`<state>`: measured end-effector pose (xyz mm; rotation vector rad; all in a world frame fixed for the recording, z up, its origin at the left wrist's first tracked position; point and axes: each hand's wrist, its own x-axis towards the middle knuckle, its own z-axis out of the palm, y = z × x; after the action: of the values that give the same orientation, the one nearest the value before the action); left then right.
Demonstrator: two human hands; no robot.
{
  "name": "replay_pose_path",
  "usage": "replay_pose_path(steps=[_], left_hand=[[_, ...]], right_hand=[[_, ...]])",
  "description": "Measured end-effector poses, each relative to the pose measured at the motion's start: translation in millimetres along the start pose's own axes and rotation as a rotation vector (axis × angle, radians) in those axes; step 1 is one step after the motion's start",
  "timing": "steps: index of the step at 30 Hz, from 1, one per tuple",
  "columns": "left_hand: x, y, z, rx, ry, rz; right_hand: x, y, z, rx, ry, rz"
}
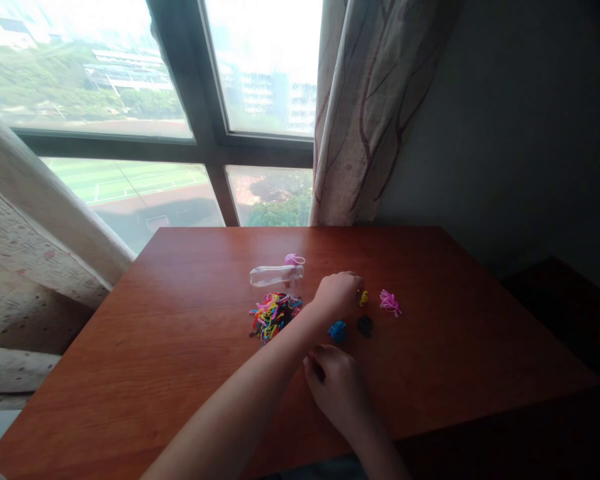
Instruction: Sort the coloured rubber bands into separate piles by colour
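Note:
My left hand (pixel 337 293) reaches across in front of my right one and is beside a small yellow cluster of hair elastics (pixel 363 298). Its fingers are bent together, their tips mostly hidden, so what they pinch does not show. Closer to me, my right hand (pixel 336 381) rests low over the table with curled fingers; anything inside is hidden. A mixed heap of coloured hair elastics (pixel 274 316) lies to the left, partly behind my left forearm. Separate small piles are blue (pixel 337 331), black (pixel 365 325) and pink (pixel 390 303).
A clear plastic bottle (pixel 275 275) lies on its side behind the mixed heap, with a light pink bunch of elastics (pixel 294 259) by its right end. The brown wooden table (pixel 145 347) stands against a window, with curtains (pixel 370 113) on both sides.

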<state>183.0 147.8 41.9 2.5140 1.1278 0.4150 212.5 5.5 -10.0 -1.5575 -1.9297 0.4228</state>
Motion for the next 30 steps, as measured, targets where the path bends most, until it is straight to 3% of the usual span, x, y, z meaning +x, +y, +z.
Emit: replay_pose_path(steps=[4,7,14,16,21,30], left_hand=[[-7,-4,0,-0.015,0.053,-0.036],[-23,-13,-13,-0.047,0.118,-0.054],[-108,-38,-45,-0.160,0.264,-0.086],[-136,-45,-45,-0.253,0.321,-0.108],[-182,-60,-37,-0.241,0.326,-0.204],[-203,-71,-21,-0.233,0.327,-0.235]], right_hand=[[0,2,2,0.004,0.000,-0.001],[0,1,2,0.040,0.008,-0.004],[0,-3,0,0.087,-0.011,0.002],[0,-3,-1,0.070,-0.022,-0.007],[0,-4,0,0.006,-0.017,-0.014],[6,-11,2,-0.032,-0.028,0.024]])
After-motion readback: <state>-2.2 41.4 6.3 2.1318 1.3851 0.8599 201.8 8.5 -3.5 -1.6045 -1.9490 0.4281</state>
